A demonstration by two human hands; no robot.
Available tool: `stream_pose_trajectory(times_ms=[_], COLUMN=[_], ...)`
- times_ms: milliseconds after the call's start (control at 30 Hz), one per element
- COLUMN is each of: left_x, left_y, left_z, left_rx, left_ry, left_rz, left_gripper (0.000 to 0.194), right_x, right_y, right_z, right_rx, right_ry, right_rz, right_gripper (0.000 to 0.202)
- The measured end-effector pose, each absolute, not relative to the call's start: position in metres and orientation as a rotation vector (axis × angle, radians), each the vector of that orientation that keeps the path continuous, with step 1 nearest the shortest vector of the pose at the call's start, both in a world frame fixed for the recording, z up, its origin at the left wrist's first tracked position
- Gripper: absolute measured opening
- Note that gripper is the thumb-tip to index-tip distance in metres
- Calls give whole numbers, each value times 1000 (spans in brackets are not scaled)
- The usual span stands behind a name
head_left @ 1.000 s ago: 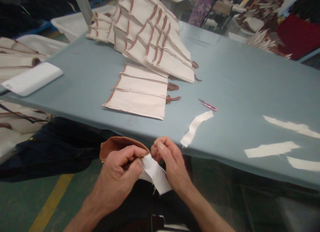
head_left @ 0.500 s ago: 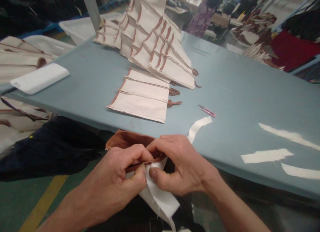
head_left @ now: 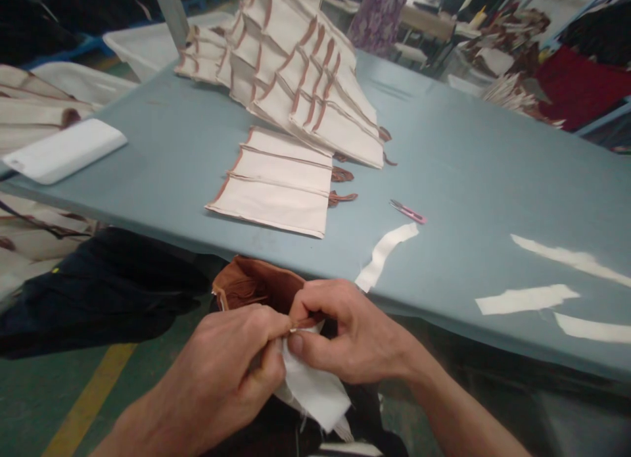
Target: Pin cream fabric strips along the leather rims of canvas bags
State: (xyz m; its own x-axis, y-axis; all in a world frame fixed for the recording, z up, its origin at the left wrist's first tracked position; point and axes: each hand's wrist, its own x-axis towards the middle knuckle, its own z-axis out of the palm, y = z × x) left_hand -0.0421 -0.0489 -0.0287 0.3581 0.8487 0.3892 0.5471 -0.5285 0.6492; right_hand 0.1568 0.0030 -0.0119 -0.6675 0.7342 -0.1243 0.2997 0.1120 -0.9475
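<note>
Below the table's front edge, my left hand (head_left: 217, 368) and my right hand (head_left: 345, 332) meet with fingertips pinched together. Between them is the edge of a brown and white fabric piece, its brown part (head_left: 263, 279) gaping open like a pouch behind my fingers. A white fabric strip (head_left: 318, 391) hangs down from my right thumb, with frayed threads at its lower end. My left fingers are curled on the same edge, close against the right fingertips. The exact spot being gripped is mostly hidden by the fingers.
On the blue-grey table (head_left: 458, 181) lie pink thread snips (head_left: 408, 212), a white strip (head_left: 387, 254) and more white scraps (head_left: 527, 300). A sewn cream panel (head_left: 276, 187) lies before a heap of similar pieces (head_left: 296, 69). A white device (head_left: 66, 151) sits at left.
The brown fabric now gapes wider, showing its inside. My left hand has turned and lowered slightly, its fingers curled more tightly. The view has shifted a little.
</note>
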Motion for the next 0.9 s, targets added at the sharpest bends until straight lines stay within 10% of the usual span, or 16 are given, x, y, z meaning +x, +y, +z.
stream_pose_trajectory(times_ms=[200, 500, 900], left_x=[-50, -40, -52], left_y=[-51, -45, -42], left_z=[-60, -62, -39], left_rx=[2302, 2321, 2208], left_ry=[925, 1017, 1007], left_rz=[1161, 1350, 786], left_gripper=[55, 38, 31], right_x=[159, 155, 162], right_y=[-6, -8, -14], right_z=[-27, -45, -20], right_rx=[-981, -1044, -883], right_ry=[-1464, -1283, -2169], right_rz=[2242, 2193, 905], right_gripper=[19, 18, 12])
